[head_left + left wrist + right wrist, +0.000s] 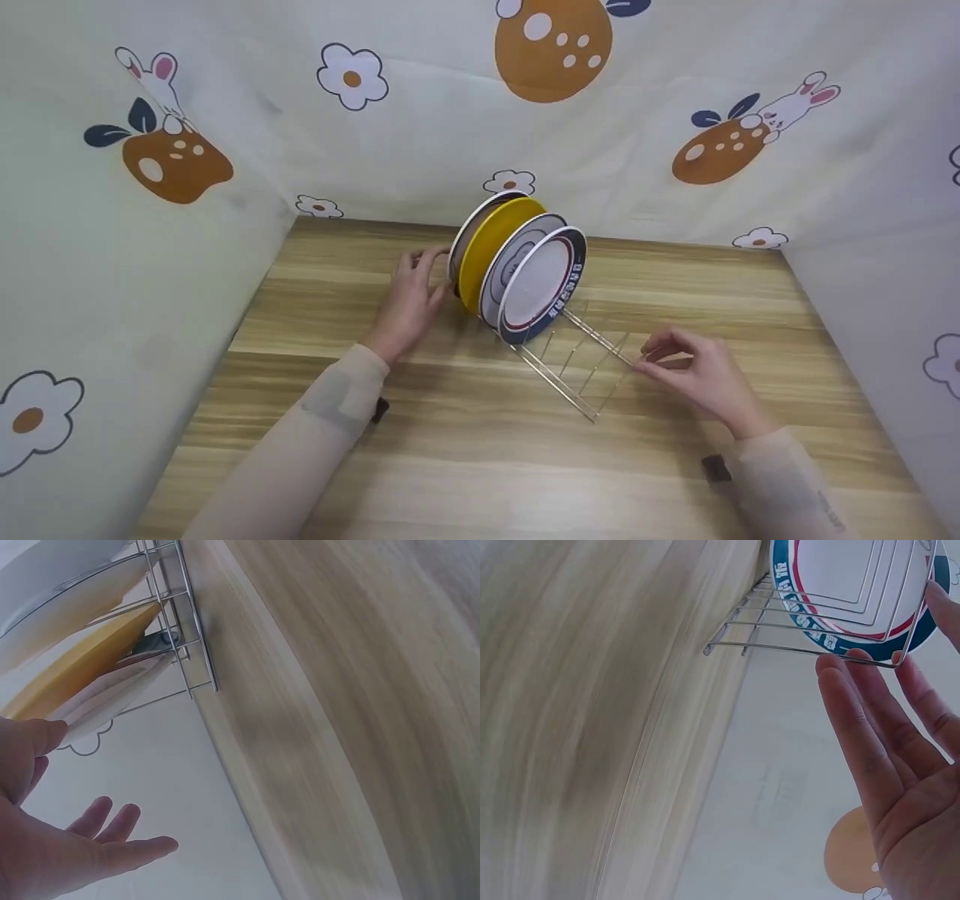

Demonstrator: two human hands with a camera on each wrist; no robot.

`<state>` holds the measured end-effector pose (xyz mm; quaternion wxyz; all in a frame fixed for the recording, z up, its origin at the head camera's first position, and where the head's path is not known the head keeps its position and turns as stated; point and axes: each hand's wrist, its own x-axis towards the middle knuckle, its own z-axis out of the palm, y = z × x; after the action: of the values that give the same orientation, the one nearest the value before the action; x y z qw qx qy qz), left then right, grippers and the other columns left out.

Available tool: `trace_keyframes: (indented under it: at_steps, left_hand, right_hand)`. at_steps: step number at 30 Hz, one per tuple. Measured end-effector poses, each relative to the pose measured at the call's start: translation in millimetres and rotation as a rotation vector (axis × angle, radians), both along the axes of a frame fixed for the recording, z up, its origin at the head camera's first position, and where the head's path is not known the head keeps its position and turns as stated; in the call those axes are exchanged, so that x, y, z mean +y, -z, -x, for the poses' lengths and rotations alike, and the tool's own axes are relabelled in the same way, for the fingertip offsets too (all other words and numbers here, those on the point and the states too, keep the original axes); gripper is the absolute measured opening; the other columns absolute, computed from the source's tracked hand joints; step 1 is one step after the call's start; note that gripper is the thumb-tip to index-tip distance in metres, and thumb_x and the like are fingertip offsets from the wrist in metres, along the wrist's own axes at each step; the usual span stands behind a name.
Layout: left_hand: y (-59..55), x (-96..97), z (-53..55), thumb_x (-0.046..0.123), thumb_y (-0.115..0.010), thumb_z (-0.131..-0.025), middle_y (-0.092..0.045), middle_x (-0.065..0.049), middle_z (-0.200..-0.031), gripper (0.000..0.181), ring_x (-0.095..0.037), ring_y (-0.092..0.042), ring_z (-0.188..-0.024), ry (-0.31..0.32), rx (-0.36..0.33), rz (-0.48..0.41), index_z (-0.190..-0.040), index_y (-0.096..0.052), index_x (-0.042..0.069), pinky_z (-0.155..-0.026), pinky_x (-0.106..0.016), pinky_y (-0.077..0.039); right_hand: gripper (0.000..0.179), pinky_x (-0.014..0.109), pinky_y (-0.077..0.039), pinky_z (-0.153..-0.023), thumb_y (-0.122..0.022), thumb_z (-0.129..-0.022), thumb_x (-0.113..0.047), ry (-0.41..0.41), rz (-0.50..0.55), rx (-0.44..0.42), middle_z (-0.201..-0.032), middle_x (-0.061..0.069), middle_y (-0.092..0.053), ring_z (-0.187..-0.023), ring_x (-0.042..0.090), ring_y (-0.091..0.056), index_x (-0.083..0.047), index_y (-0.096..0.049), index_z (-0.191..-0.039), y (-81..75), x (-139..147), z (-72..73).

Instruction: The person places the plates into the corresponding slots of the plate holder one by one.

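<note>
Several plates stand on edge in a metal wire dish rack point(551, 379) on the wooden table. Nearest the right hand is a white plate with a dark blue lettered rim point(536, 289). Behind it come a grey patterned plate point(491, 292), a yellow plate point(474, 281) and a white-edged plate point(454, 262) at the far left. My left hand point(409, 300) is at that outer plate, its fingertips by the edge and the other fingers spread loosely. At the rack's bare right end, my right hand point(701, 371) pinches the wire frame, with fingertips under the wire point(866, 660).
Fabric walls printed with rabbits, flowers and orange fruit close in the back, left and right of the wooden tabletop point(510, 480). The rack's upright wires point(840, 596) show at its right end. A small dark piece point(716, 468) sits by the right wrist.
</note>
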<state>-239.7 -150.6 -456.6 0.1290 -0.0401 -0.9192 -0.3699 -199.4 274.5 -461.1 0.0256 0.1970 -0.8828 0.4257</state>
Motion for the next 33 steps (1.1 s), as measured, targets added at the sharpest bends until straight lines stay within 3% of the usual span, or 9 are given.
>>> trace_keyframes:
  at_steps: [13,17,22,26,33]
  left_hand:
    - [2.6,2.8,7.5,0.02,-0.063,-0.092,-0.043,-0.012,-0.135,0.05,-0.029,-0.048,-0.121,0.008,0.036,-0.008,-0.135,-0.043,0.037,-0.095,-0.044,-0.051]
    - [4.2,4.0,10.5,0.018,-0.064,-0.092,-0.044,-0.012,-0.133,0.05,-0.029,-0.049,-0.119,-0.002,0.045,-0.023,-0.135,-0.045,0.034,-0.092,-0.043,-0.051]
    - [5.9,2.9,14.1,0.015,-0.066,-0.09,-0.045,-0.011,-0.13,0.05,-0.027,-0.05,-0.114,-0.009,0.064,-0.052,-0.133,-0.047,0.033,-0.088,-0.041,-0.052]
    - [7.4,1.6,17.6,0.013,-0.066,-0.089,-0.046,-0.009,-0.128,0.048,-0.026,-0.05,-0.116,-0.006,0.092,-0.059,-0.131,-0.049,0.031,-0.093,-0.04,-0.05]
    - [7.6,0.9,20.8,0.015,-0.065,-0.091,-0.046,-0.008,-0.128,0.043,-0.024,-0.049,-0.119,-0.002,0.12,-0.059,-0.129,-0.051,0.029,-0.102,-0.04,-0.045]
  right_hand:
    - [0.033,0.027,-0.059,-0.076,-0.082,-0.072,-0.032,0.015,0.05,-0.024,-0.091,0.008,-0.07,-0.087,0.024,-0.07,-0.01,-0.068,-0.091,0.9,-4.1,-9.5]
    - [0.031,0.028,-0.059,-0.074,-0.082,-0.073,-0.032,-0.031,0.039,0.018,-0.09,0.008,-0.07,-0.086,0.023,-0.071,-0.01,-0.068,-0.09,2.3,-3.9,-12.2]
    - [0.024,0.031,-0.059,-0.075,-0.081,-0.075,-0.025,-0.058,0.025,0.007,-0.09,0.002,-0.071,-0.086,0.017,-0.071,-0.012,-0.068,-0.091,1.3,-5.5,-17.2]
    - [0.02,0.029,-0.059,-0.075,-0.079,-0.078,-0.021,-0.107,0.014,0.009,-0.092,0.003,-0.071,-0.086,0.013,-0.07,-0.013,-0.069,-0.093,1.9,-4.6,-19.1]
    - [0.023,0.028,-0.059,-0.075,-0.073,-0.08,0.0,-0.21,-0.013,0.063,-0.097,0.004,-0.072,-0.089,0.013,-0.07,-0.013,-0.07,-0.099,2.7,-2.0,-20.3]
